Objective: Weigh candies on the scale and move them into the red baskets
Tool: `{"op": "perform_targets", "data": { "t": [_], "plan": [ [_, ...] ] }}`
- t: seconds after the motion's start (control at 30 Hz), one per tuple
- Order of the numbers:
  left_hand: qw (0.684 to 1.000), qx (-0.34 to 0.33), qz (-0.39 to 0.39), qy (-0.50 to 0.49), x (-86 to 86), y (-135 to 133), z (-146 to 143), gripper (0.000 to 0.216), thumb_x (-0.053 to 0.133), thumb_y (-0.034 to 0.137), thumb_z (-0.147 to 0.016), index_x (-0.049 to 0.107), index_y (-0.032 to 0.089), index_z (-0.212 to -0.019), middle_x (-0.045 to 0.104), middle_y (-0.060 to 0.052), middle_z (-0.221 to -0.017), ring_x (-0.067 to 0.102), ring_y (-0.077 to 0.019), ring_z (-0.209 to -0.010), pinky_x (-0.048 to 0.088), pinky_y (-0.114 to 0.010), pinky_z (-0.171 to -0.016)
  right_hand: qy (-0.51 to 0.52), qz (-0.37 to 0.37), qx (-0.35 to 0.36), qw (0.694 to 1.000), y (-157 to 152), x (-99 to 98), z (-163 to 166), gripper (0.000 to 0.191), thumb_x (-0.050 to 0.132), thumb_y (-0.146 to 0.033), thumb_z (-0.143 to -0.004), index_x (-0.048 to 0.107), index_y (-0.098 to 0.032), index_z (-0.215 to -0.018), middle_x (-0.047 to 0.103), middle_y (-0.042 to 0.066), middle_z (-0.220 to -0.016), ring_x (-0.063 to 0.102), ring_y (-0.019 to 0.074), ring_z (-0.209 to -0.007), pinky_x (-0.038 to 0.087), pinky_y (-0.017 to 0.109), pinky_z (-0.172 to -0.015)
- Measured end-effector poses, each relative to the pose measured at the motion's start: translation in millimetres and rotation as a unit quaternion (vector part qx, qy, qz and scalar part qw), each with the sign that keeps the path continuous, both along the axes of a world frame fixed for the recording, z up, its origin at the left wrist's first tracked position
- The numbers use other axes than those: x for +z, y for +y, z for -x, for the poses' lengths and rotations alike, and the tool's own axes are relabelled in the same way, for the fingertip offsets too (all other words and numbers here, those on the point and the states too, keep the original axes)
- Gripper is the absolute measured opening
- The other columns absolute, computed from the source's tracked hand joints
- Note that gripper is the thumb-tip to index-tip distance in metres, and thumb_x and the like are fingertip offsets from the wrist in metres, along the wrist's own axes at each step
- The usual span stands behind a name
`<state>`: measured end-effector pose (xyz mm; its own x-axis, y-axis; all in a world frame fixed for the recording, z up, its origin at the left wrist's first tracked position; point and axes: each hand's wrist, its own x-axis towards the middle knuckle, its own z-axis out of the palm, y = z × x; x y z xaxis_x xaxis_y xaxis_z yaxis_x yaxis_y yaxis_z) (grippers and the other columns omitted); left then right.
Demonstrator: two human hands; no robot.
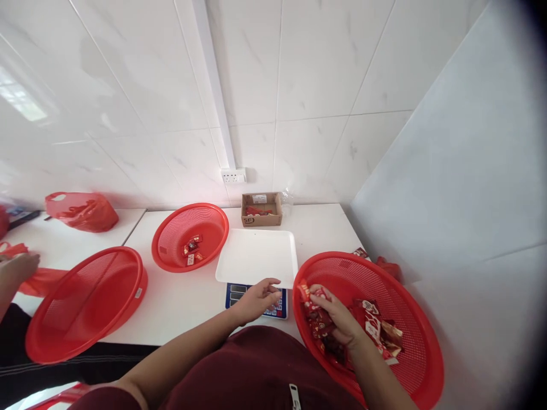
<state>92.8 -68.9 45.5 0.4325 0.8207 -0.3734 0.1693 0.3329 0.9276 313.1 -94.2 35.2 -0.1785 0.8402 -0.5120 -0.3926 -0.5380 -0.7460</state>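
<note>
Presently found right hand (338,323) closed on 1 clutch of candy packets (317,327) inside red basket (387,278) just right of scale (256,256). Noted left hand (256,300) loosely curled, empty, touching scale front. Recommend firm pinch, clean lift over rim, no strays dropped.

top (256,364): dark maroon | zip pull (294,397): silver | left hand (256,299), right hand (337,319): bare

This looks like a small packing room: bare white tiled walls (320,85), a white table (183,302) with an electronic scale (256,256), red mesh baskets (175,233) of wrapped sweets (376,327), a cardboard box (261,219) and a red plastic bag (83,212).
</note>
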Motion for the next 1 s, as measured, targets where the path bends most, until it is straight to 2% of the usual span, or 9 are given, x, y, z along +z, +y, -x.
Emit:
{"op": "perform_targets", "data": {
  "t": [0.13,0.23,0.33,0.47,0.57,0.73,0.83,0.93,1.0],
  "plan": [
    [0.997,0.011,0.063,-0.039,1.7,1.7,-12.1,0.041,0.063,0.051,-0.072,0.056,0.016,-0.093,0.058,0.001,-0.074,0.055,-0.0100,-0.063,0.048,-0.028,-0.064,-0.008,-0.024,0.093,0.995,2.3,9.8,35.6,0.028,0.075,-0.033,-0.062,0.056,-0.021,-0.078,0.058,-0.007,-0.061,0.053,0.0074,-0.052,0.041,0.018,-0.050],
    [0.991,0.093,0.088,-0.033,-3.1,7.8,-6.1,0.037,0.063,0.050,-0.072,0.053,0.016,-0.083,0.055,0.003,-0.064,0.052,-0.0091,-0.057,0.045,-0.026,-0.060,0.015,0.023,0.055,0.998,13.8,2.9,48.5,0.033,0.074,-0.033,-0.064,0.057,-0.022,-0.090,0.062,-0.005,-0.063,0.057,0.0100,-0.053,0.045,0.021,-0.050],
    [0.971,0.196,0.123,-0.057,-3.1,18.9,6.0,0.033,0.062,0.045,-0.075,0.052,0.017,-0.091,0.058,0.001,-0.071,0.055,-0.0096,-0.061,0.046,-0.025,-0.064,0.068,0.051,-0.025,0.996,31.7,0.6,57.6,0.048,0.075,-0.027,-0.064,0.052,-0.024,-0.106,0.067,-0.003,-0.073,0.064,0.0145,-0.064,0.052,0.026,-0.058],
    [0.947,0.276,0.143,-0.074,3.6,29.1,17.7,0.050,0.058,0.035,-0.082,0.038,0.020,-0.125,0.061,-0.007,-0.098,0.062,-0.0138,-0.077,0.047,-0.029,-0.075,0.113,0.041,-0.041,0.992,50.6,3.1,70.8,0.065,0.073,-0.023,-0.068,0.040,-0.028,-0.124,0.069,-0.001,-0.081,0.068,0.0177,-0.071,0.056,0.031,-0.062],
    [0.946,0.275,0.159,-0.059,2.5,24.6,22.8,0.053,0.055,0.032,-0.084,0.032,0.021,-0.131,0.058,-0.010,-0.107,0.062,-0.0153,-0.080,0.047,-0.030,-0.075,0.105,0.079,-0.069,0.989,53.5,-2.4,76.6,0.065,0.071,-0.019,-0.070,0.037,-0.029,-0.125,0.067,-0.003,-0.075,0.069,0.0182,-0.071,0.058,0.032,-0.061],
    [0.943,0.268,0.193,-0.037,-11.0,4.1,30.4,0.039,0.056,0.035,-0.083,0.044,0.018,-0.117,0.060,-0.007,-0.096,0.060,-0.0128,-0.070,0.046,-0.028,-0.069,0.125,0.109,-0.117,0.979,52.3,-16.6,73.7,0.032,0.068,-0.025,-0.075,0.049,-0.025,-0.102,0.061,-0.005,-0.066,0.065,0.0139,-0.063,0.058,0.030,-0.064],
    [0.944,0.251,0.212,-0.036,-14.4,-3.7,32.6,0.032,0.056,0.034,-0.083,0.047,0.017,-0.108,0.060,-0.003,-0.085,0.058,-0.0112,-0.064,0.044,-0.026,-0.066,0.130,0.082,-0.107,0.982,56.1,-16.0,74.0,0.035,0.066,-0.037,-0.075,0.050,-0.027,-0.105,0.065,0.001,-0.091,0.066,0.0174,-0.083,0.057,0.037,-0.076],
    [0.948,0.231,0.216,-0.046,-12.9,-6.0,32.5,0.030,0.059,0.035,-0.081,0.049,0.017,-0.103,0.061,-0.002,-0.080,0.059,-0.0112,-0.063,0.042,-0.026,-0.066,0.104,0.080,-0.109,0.985,57.7,-11.4,77.9,0.052,0.067,-0.044,-0.071,0.046,-0.035,-0.118,0.053,0.004,-0.127,0.057,0.0211,-0.112,0.053,0.039,-0.086],
    [0.948,0.228,0.218,-0.045,-11.5,-6.4,32.5,0.031,0.061,0.037,-0.080,0.049,0.017,-0.101,0.061,-0.002,-0.079,0.059,-0.0114,-0.063,0.042,-0.026,-0.066,0.091,0.072,-0.089,0.989,55.7,-10.4,77.5,0.056,0.069,-0.045,-0.069,0.047,-0.037,-0.119,0.049,0.003,-0.133,0.052,0.0220,-0.118,0.051,0.040,-0.089]
  ]
}}
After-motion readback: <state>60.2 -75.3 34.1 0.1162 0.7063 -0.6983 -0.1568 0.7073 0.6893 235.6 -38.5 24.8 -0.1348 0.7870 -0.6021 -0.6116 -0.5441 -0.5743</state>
